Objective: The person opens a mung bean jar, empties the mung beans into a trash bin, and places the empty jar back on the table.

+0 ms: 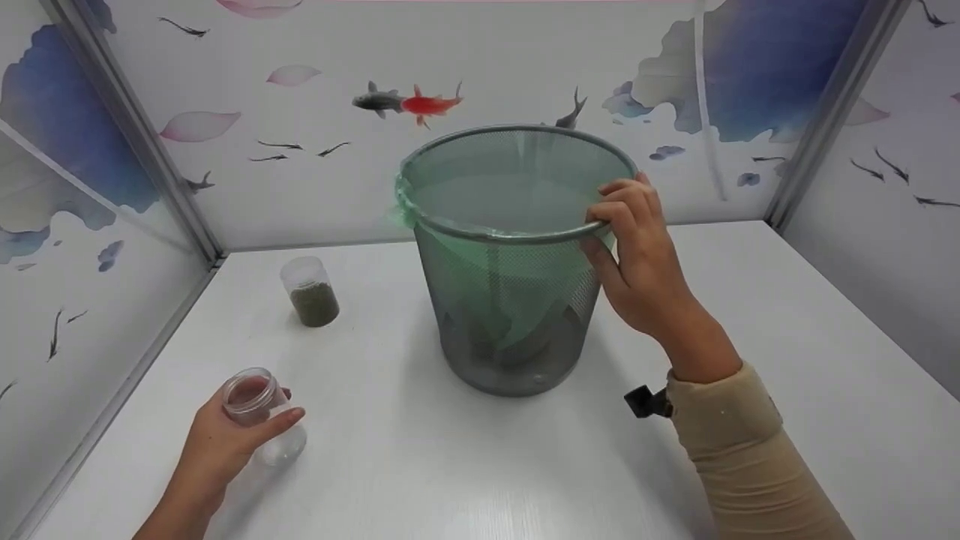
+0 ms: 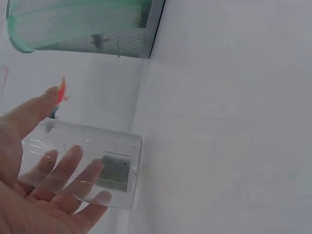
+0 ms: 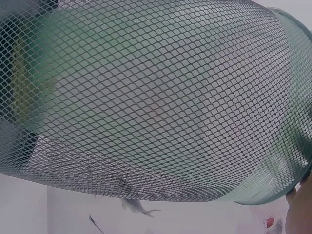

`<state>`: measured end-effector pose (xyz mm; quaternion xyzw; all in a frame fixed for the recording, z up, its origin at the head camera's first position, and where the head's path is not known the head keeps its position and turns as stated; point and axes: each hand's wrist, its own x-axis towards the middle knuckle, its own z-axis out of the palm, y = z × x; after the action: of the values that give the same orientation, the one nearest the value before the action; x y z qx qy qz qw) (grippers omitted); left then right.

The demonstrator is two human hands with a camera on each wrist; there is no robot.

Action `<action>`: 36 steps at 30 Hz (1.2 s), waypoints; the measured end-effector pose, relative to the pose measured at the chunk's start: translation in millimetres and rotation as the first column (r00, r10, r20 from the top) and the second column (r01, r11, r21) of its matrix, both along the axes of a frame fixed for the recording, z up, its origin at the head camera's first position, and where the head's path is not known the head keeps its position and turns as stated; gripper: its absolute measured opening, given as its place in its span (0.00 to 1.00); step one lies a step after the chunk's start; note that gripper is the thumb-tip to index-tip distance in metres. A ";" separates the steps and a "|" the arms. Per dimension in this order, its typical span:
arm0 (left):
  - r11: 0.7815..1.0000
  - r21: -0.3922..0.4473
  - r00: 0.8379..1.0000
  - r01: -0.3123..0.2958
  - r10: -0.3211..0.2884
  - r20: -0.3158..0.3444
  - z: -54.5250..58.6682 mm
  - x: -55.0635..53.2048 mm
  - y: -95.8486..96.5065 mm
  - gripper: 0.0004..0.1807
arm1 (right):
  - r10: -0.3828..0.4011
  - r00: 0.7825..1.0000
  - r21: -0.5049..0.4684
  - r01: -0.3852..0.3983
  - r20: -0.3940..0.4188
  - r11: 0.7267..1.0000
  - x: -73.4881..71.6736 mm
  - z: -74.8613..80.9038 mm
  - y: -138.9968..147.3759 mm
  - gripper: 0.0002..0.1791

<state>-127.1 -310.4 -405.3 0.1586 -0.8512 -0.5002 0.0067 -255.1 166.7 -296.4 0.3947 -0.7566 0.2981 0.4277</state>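
My left hand (image 1: pixel 217 439) holds a clear plastic jar (image 1: pixel 281 444) with a threaded, lidless mouth, thumb on one side and fingers round the other. In the left wrist view the fingers show through the wall of this jar (image 2: pixel 83 130), which looks empty. My right hand (image 1: pixel 641 262) grips the near right rim of a grey mesh wastebasket (image 1: pixel 517 375), fingers over the edge and thumb outside. A thin green bag (image 1: pixel 480 285) lines the basket and folds over its rim at the left. The mesh fills most of the right wrist view, with a yellowish thing (image 3: pixel 22 78) behind it.
A second clear container (image 1: pixel 311 296), partly filled with dark green granules, stands on the white table (image 1: pixel 360 472) left of the basket. Printed panels (image 1: pixel 495 67) with fish and petals enclose the table at the back and both sides.
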 end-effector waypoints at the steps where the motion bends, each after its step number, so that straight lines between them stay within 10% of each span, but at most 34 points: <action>1: 1.000 -0.005 1.000 0.001 -0.001 0.001 -0.5 0.6 -0.8 0.49 | 0.002 1.000 -0.002 -0.002 -0.002 1.000 0.0 0.0 -0.2 0.08; 36: 0.983 -0.001 0.983 -0.183 0.183 -0.027 -7.1 6.5 -21.9 0.53 | 0.001 1.000 -0.003 -0.001 -0.003 1.000 -0.6 -0.8 1.6 0.07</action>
<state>-120.5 -332.4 -412.4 0.2296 -0.8336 -0.4983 0.0645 -255.7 168.3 -297.2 0.3948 -0.7554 0.2987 0.4293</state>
